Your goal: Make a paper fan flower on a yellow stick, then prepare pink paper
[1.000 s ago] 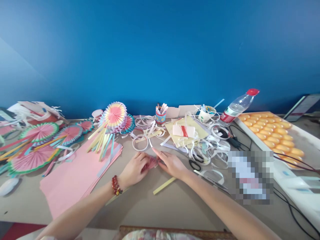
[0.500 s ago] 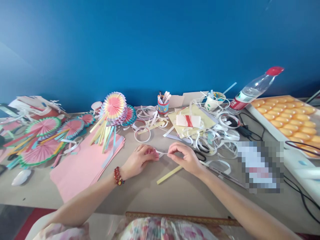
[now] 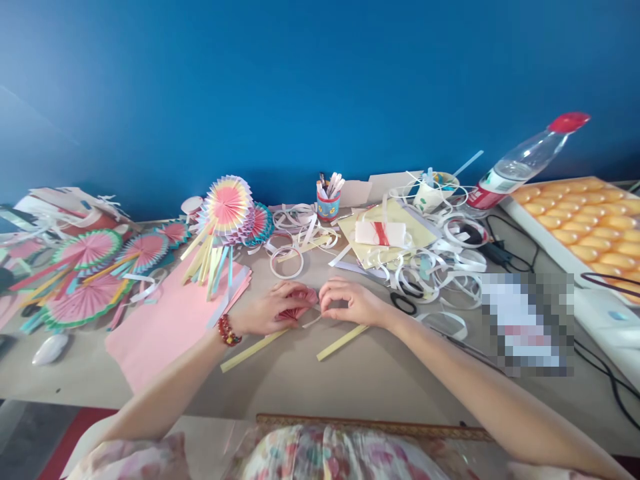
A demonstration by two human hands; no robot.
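Observation:
My left hand (image 3: 273, 309), a red bead bracelet at its wrist, is closed around a small pink pleated paper fan (image 3: 296, 312) on the tan table (image 3: 350, 380). Close to its right, my right hand (image 3: 350, 303) pinches a thin white strip (image 3: 314, 321) that runs from the fan. Two yellow paper strips (image 3: 343, 343) lie on the table just below the hands.
Pink paper sheets (image 3: 170, 320) lie left of my hands, with finished paper fans (image 3: 227, 207) and more fans (image 3: 85, 280) beyond. White paper rings (image 3: 435, 267), scissors (image 3: 403, 303), a pen cup (image 3: 327, 203), a bottle (image 3: 520, 163) and an orange tray (image 3: 585, 227) stand to the right.
My right hand drew a white strip out from the fan, then came back close to the left hand. The camera tilted down and the view shifted; a second yellow strip shows.

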